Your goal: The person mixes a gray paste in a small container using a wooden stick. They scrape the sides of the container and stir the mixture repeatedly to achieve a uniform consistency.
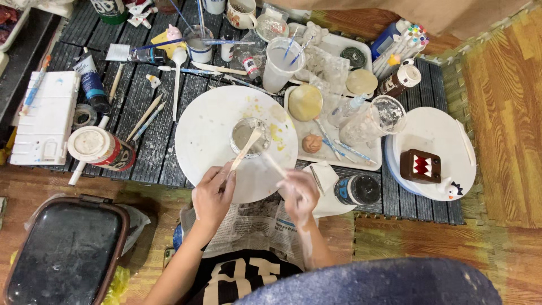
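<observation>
Dark slatted mat (144, 141), centre frame: left hand (213, 195), fingers pinched on wooden stick (247, 149) dipping into small clear cup (250, 137) of grey paste, on round white board (214, 130). Right hand (299, 194), blurred, fingers closed around thin stick (275, 165).

A: Two bare hands, left hand (213, 195) and right hand (299, 195). No gloves, rings or watch showing.

B: Sleeves?

A: None on either forearm, bare to the elbow. Short-sleeved or sleeveless, cannot tell which.

B: Right hand clean?

A: No. Smeared with pale, whitish residue over fingers and back, a streak running down the forearm. Left hand far less marked.

B: Clothing?

A: Black top (237, 279) with large cream block lettering, partly cut off. Speckled blue fabric (384, 282) across the bottom edge, blurred.
</observation>
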